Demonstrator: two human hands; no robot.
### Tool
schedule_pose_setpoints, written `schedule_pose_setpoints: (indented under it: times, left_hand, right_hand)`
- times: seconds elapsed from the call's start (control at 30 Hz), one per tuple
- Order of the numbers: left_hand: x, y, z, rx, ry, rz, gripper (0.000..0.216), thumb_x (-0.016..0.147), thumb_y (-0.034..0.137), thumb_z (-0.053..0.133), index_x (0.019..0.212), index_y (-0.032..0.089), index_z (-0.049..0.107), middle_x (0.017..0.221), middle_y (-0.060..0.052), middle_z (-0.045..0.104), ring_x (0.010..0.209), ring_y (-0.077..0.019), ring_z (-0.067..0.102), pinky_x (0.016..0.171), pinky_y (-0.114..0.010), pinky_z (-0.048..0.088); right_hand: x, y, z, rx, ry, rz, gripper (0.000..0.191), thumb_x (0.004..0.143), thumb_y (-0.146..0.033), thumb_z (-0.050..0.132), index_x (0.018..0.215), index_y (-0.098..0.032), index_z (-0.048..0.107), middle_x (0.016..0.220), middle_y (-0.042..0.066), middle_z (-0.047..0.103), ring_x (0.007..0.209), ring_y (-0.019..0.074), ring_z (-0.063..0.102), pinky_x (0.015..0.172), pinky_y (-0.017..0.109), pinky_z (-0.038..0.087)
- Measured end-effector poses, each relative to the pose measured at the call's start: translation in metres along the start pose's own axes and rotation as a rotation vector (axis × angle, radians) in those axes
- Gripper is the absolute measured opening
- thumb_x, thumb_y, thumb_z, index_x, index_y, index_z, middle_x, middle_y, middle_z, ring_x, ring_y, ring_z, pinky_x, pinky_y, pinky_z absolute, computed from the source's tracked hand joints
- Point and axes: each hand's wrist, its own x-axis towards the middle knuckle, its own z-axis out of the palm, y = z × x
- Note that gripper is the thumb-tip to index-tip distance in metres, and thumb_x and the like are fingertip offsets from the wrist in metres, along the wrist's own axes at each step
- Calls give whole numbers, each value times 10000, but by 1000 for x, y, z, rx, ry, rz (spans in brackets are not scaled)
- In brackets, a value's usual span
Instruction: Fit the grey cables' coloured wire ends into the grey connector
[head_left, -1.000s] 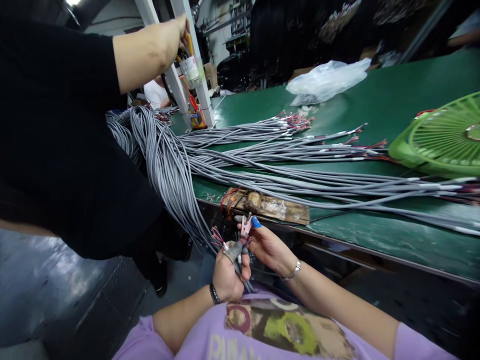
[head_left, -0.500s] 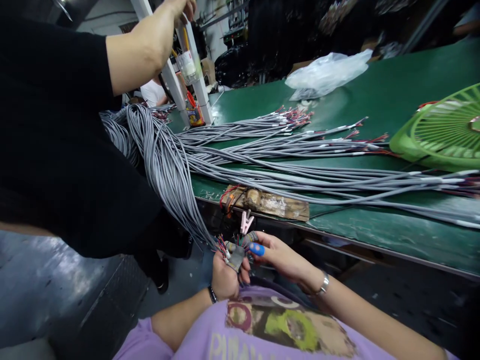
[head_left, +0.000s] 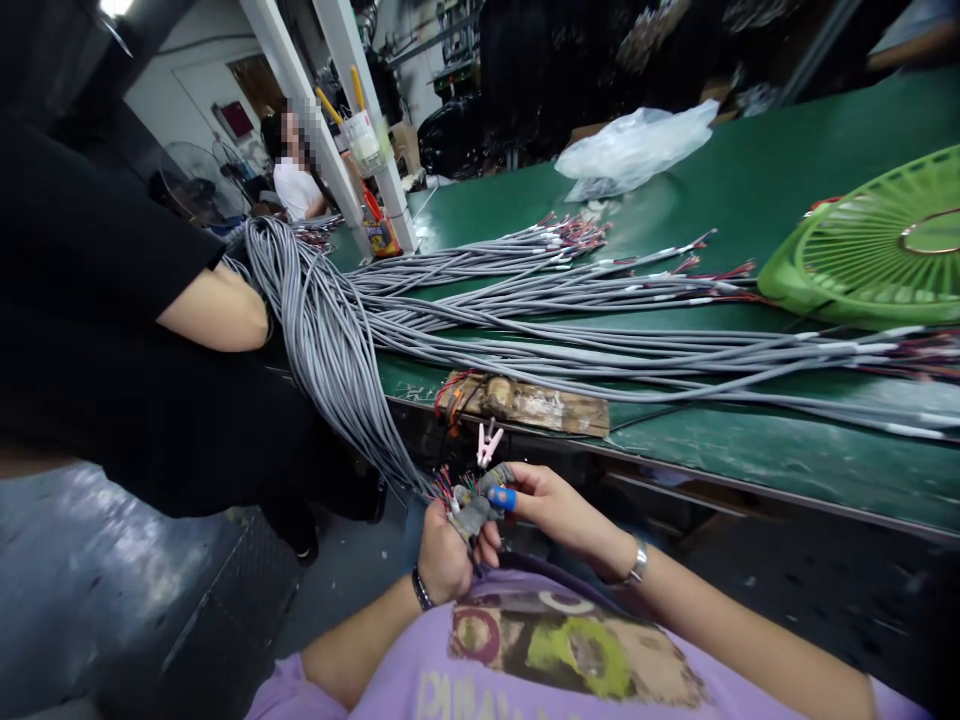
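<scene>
My left hand (head_left: 444,555) is closed around the end of a grey multi-core cable bundle (head_left: 349,390), low in front of my purple shirt. Thin coloured wires (head_left: 444,487) fan out of the cable ends above its fingers. A worn grey covering (head_left: 474,515) sits over the fingertips there. From the right, my right hand (head_left: 551,510) meets these wires, its thumb in a blue finger cover (head_left: 502,497) and its forefinger in a grey one. Thumb and forefinger pinch together at the wires; which strand lies between them is too small to tell.
Grey cables lie across the green table (head_left: 675,450). Along its front edge are a wooden block (head_left: 555,408) and a pink clip (head_left: 489,444). A green fan (head_left: 862,240) stands right, a plastic bag (head_left: 637,150) behind. A person in black (head_left: 150,330) stands close on the left.
The person in black has lowered an arm from the white post to beside the cables. My hands stay together at the wires, with only small finger shifts. The view has turned slightly.
</scene>
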Motion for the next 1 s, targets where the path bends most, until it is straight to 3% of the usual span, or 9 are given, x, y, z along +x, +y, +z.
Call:
schedule_pose_setpoints:
  times: [0.2,0.3,0.37,0.47,0.63,0.83,1.0]
  left_hand:
    - [2,5,2,-77,62,28,319,699,415,646,580,136,547,439,6,572,267,-65,447,276,-151,249]
    - [3,9,4,-118,70,18,311,658,412,668,576,144,535,403,20,545,244,-62,404,260,-156,263]
    - [5,11,6,-137,67,10,301,635,404,679,583,147,531,394,21,540,238,-59,387,252,-154,253]
    - [9,13,10,-141,42,-3,290,636,400,670,603,146,533,403,16,547,240,-54,382,251,-146,240]
    - [14,13,13,-150,32,-19,241,656,369,635,647,146,543,413,17,549,246,-53,384,257,-143,246]
    - [16,10,11,-147,49,-47,236,646,369,631,649,156,529,410,19,551,241,-57,383,254,-144,247]
    - [16,9,10,-134,60,-49,261,636,393,642,644,153,541,401,19,546,235,-58,378,249,-148,246]
  right_hand:
    - [0,12,-9,119,57,68,320,668,-427,728,761,-138,626,620,-5,597,544,89,462,539,232,369]
    - [9,17,-18,299,139,107,381,695,-523,671,747,-150,620,567,-27,527,492,73,415,506,225,387]
    - [19,18,-21,391,178,120,423,709,-570,632,776,-153,623,626,-7,558,502,74,433,504,222,401]
    - [34,15,-19,442,149,88,427,691,-567,654,790,-152,635,710,17,596,542,78,467,519,218,409]
    - [46,13,-12,520,139,32,398,676,-541,683,684,-146,632,631,1,574,550,85,465,533,222,397]
    - [47,13,-6,612,240,15,354,585,-464,780,632,-144,637,588,-12,560,561,86,476,542,211,386]
    - [47,16,-7,630,218,26,351,639,-484,739,684,-150,640,620,-1,576,579,100,495,547,224,398]
